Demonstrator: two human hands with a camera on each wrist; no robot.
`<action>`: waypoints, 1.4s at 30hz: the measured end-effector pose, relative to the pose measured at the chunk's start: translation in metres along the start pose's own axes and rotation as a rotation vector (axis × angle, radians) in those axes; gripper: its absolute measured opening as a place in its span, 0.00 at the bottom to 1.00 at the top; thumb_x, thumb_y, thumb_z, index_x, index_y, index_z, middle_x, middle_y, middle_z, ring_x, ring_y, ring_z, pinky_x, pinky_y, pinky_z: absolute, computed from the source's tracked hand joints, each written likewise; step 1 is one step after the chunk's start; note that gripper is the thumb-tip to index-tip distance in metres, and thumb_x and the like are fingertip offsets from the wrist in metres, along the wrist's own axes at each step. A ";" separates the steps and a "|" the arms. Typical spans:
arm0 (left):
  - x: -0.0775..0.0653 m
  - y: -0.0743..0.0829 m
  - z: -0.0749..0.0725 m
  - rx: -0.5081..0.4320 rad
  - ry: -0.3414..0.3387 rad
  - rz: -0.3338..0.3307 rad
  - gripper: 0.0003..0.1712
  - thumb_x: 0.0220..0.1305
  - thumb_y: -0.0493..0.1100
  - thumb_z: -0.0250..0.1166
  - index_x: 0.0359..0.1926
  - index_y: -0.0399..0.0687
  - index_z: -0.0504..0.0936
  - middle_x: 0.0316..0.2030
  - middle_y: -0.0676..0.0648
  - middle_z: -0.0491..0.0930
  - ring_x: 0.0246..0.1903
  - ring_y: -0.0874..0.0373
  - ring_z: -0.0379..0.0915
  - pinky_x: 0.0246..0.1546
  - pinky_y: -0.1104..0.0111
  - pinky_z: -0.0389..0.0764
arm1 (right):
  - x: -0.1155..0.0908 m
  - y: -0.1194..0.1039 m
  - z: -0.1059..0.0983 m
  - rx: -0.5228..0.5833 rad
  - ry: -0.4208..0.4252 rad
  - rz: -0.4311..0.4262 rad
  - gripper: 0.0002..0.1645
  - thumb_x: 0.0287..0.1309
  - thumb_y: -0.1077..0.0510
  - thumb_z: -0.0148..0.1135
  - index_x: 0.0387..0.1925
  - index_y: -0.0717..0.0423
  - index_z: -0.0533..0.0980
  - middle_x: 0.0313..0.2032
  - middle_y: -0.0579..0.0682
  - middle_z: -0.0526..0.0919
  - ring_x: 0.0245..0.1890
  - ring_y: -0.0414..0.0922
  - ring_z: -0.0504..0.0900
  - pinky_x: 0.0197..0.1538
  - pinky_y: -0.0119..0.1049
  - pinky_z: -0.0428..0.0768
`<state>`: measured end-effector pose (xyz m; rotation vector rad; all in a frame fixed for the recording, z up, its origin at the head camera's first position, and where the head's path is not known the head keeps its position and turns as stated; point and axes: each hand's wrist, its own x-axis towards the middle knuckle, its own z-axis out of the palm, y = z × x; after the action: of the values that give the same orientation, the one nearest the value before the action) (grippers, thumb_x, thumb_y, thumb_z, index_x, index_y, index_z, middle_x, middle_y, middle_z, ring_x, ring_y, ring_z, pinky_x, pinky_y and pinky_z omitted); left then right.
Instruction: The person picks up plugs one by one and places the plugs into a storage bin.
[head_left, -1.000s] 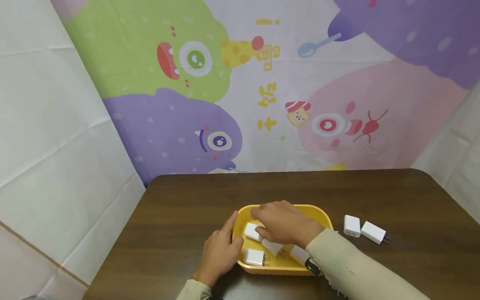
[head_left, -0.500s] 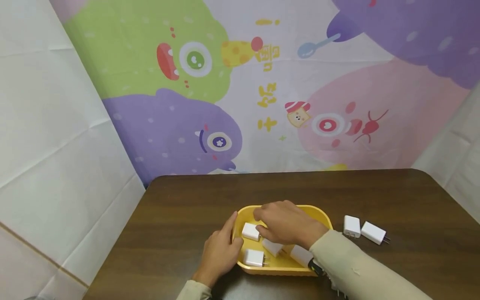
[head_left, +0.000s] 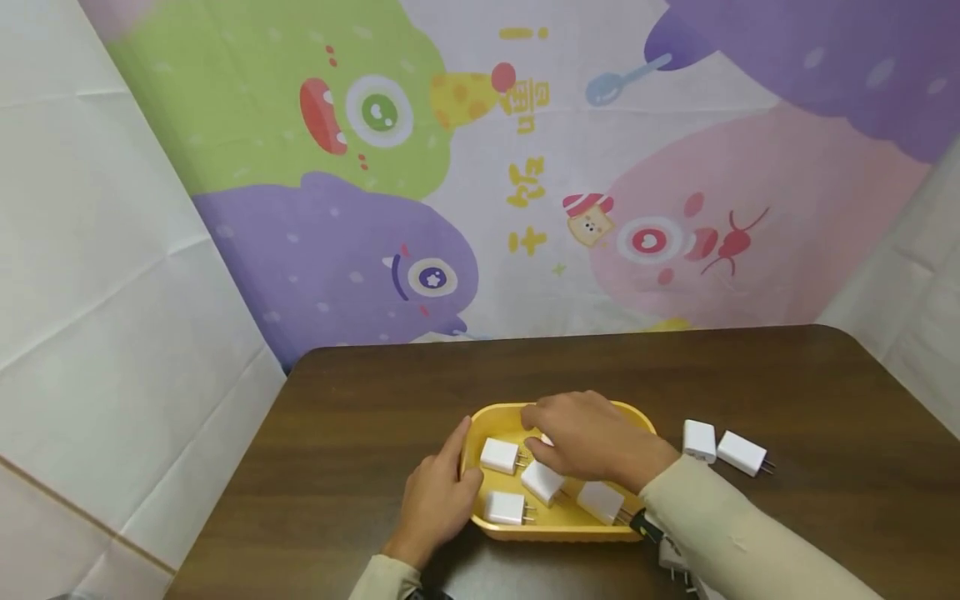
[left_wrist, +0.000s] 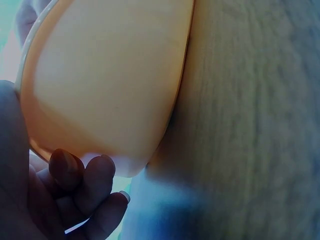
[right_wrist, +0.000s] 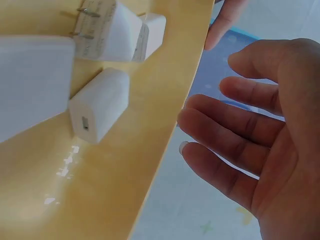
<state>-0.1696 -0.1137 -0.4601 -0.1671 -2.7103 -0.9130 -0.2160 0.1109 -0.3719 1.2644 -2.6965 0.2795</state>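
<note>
A yellow plastic basket (head_left: 566, 536) stands on the table with several white charger plugs inside. My left hand (head_left: 435, 500) grips its left end, thumb at the rim; the left wrist view shows that hand's fingers (left_wrist: 102, 175) bent against the basket's outside. Over the far side is my right hand (head_left: 592, 437), its fingers loosely bent and nothing between them in the right wrist view. A charger plug (head_left: 500, 456) lies left of it, another charger plug (head_left: 542, 482) just below. One more, beneath the right hand, is mostly hidden.
Two white chargers, one upright charger (head_left: 699, 440) and one lying charger (head_left: 742, 452), are on the dark wooden table (head_left: 360, 417) right of the basket. More chargers (head_left: 672, 556) show partly beneath the right sleeve. A cartoon-printed cloth (head_left: 525, 317) hangs behind the table.
My right hand has moved slightly right over the basket, uncovering more of the chargers. The upper-left charger has turned, and its prongs now show. My left hand keeps its place; the head view has shifted slightly.
</note>
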 end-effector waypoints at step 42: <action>0.001 -0.001 0.000 0.002 -0.019 -0.029 0.38 0.58 0.43 0.60 0.72 0.52 0.70 0.39 0.43 0.86 0.33 0.51 0.80 0.36 0.52 0.77 | -0.099 0.035 -0.021 0.065 0.242 0.399 0.07 0.59 0.53 0.69 0.40 0.47 0.83 0.35 0.37 0.82 0.31 0.36 0.77 0.38 0.41 0.80</action>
<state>-0.1710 -0.1143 -0.4598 -0.1371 -2.7379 -0.9206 -0.1789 0.2111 -0.3765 0.6426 -2.7175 0.5319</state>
